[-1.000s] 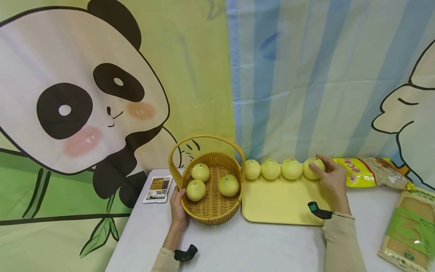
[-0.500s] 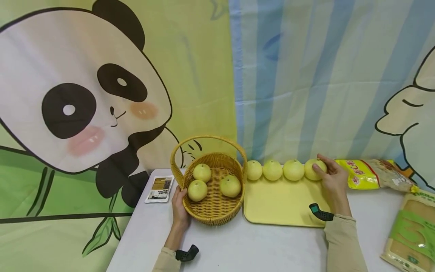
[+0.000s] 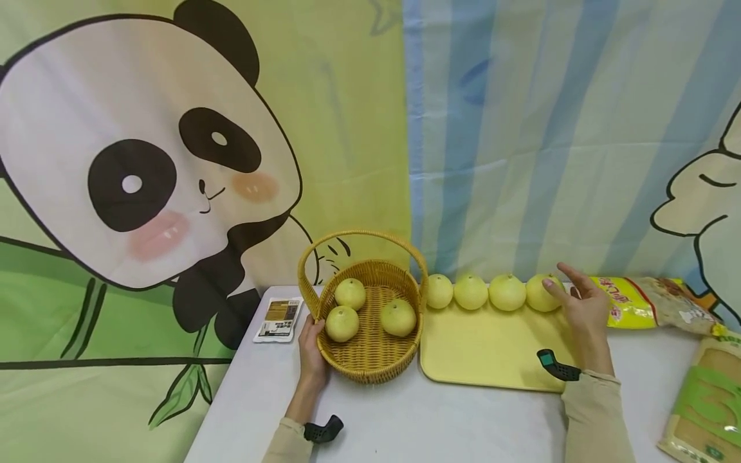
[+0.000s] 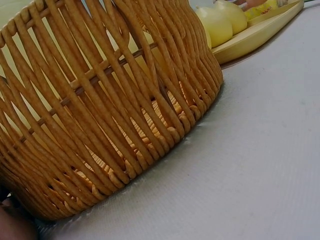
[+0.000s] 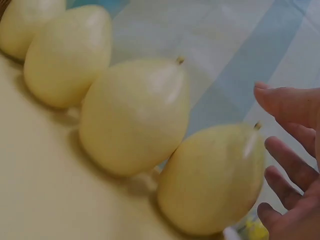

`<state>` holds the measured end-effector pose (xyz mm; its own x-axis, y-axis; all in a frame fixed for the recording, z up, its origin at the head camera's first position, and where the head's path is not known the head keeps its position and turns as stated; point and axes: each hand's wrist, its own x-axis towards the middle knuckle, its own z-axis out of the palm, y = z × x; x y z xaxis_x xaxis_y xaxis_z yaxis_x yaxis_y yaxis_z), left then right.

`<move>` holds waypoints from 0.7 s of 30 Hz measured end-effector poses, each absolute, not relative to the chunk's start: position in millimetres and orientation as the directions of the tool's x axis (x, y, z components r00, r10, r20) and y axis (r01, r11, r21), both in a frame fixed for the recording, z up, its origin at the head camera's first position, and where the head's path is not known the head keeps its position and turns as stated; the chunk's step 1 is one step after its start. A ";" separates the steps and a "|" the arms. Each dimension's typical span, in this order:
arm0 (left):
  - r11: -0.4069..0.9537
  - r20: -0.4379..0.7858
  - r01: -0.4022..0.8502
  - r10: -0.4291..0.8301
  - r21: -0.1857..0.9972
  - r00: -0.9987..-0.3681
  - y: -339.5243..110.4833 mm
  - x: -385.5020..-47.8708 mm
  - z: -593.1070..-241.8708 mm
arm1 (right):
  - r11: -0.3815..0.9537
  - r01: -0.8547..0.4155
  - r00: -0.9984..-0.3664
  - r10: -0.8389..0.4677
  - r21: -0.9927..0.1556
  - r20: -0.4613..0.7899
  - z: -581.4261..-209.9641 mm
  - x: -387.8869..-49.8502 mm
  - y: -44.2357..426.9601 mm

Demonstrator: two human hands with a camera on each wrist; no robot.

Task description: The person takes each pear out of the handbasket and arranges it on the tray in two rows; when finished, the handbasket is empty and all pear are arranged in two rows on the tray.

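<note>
In the head view a wicker basket [image 3: 370,373] with a tall handle stands on the table with three pale yellow-green pears inside, among them one pear [image 3: 398,317] on the right. My left hand [image 3: 313,360] holds the basket's left side; its fingers are partly hidden. Several more pears line the back of a yellow tray [image 3: 492,350]. By the rightmost pear [image 5: 212,180] is my right hand [image 3: 586,312], its fingers spread and nothing in its grasp. A small gap separates the fingers [image 5: 292,162] from that pear in the right wrist view.
A small white-and-brown packet [image 3: 278,319] lies left of the basket. Right of the tray lie a yellow-and-clear food bag [image 3: 631,302] and a green-labelled pack [image 3: 706,399]. A printed curtain [image 3: 486,141] hangs behind the table.
My right hand has let go of the rightmost pear, spread its fingers and drawn back to the right. The left hand stays at the basket. The head view has shifted slightly.
</note>
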<state>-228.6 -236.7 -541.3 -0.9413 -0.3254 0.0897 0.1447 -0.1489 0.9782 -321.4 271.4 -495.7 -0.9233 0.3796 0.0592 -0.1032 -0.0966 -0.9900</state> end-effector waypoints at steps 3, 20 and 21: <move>-0.139 0.082 0.133 -0.325 0.981 -0.942 -236.8 -229.1 -541.9 | -0.190 -0.169 -0.904 0.420 -0.967 0.075 -481.5 -317.6 268.7; -0.113 0.095 0.138 -0.325 0.984 -0.941 -237.5 -231.2 -542.8 | -0.425 -0.474 -0.807 -0.141 -0.772 0.573 -389.1 -266.9 162.2; -0.108 0.094 0.135 -0.326 0.985 -0.941 -237.5 -230.6 -543.0 | -0.400 -0.467 -0.795 -0.200 -0.789 0.573 -388.5 -264.2 149.1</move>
